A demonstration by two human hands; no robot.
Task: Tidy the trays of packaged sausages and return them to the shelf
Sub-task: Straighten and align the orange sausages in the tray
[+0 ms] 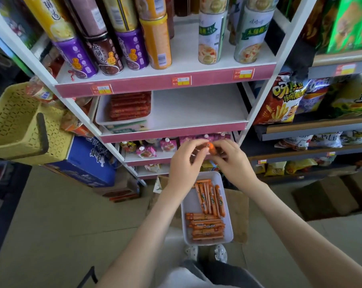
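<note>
Sausage pinched between left hand and right hand; we reckon a slip drops it outside tray.

1. Shows only one end of the orange sausage, pinched between left hand and right hand; hides the rest behind fingers.
2. Loses the 11 o'clock corner of the white tray behind the left wrist.
3. Blurs the price labels at 12 o'clock past reading.
4. Cuts the yellow basket at the 9 o'clock edge, the cans at 12 o'clock.
5. Tucks the far end of the shelf tray under the shelf strip.
</note>
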